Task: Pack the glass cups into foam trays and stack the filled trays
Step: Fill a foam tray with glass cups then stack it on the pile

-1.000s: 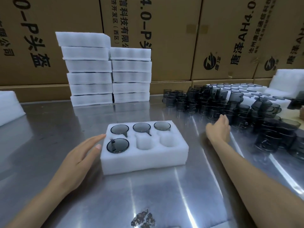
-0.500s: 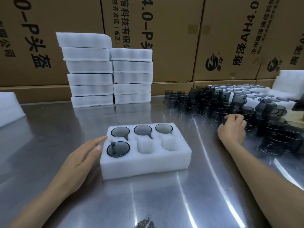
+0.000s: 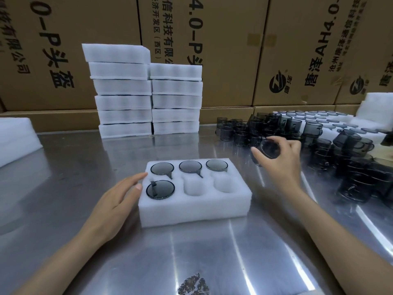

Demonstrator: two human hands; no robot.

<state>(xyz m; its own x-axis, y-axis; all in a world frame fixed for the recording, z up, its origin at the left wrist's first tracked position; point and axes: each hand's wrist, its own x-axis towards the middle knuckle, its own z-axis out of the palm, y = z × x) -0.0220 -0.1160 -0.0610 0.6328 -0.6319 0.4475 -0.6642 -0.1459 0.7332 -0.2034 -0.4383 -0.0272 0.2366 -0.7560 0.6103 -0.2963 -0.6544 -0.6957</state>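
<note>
A white foam tray (image 3: 191, 211) lies in the middle of the steel table. Several of its pockets hold smoky glass cups (image 3: 160, 189); the front middle and front right pockets are bare foam. My left hand (image 3: 114, 201) rests flat against the tray's left side, fingers straight. My right hand (image 3: 280, 160) hovers right of the tray's back corner and grips a dark glass cup (image 3: 269, 149) between thumb and fingers. A heap of loose cups (image 3: 319, 145) covers the table to the right.
Two stacks of filled foam trays (image 3: 146, 92) stand at the back, in front of a wall of cardboard boxes (image 3: 223, 50). More foam lies at the left edge (image 3: 14, 139) and far right (image 3: 376, 107). A dark smudge (image 3: 193, 284) marks the table's near edge.
My right hand reached into the cup heap, took hold of one cup and has lifted it back toward the tray. My left hand stayed against the tray's left side.
</note>
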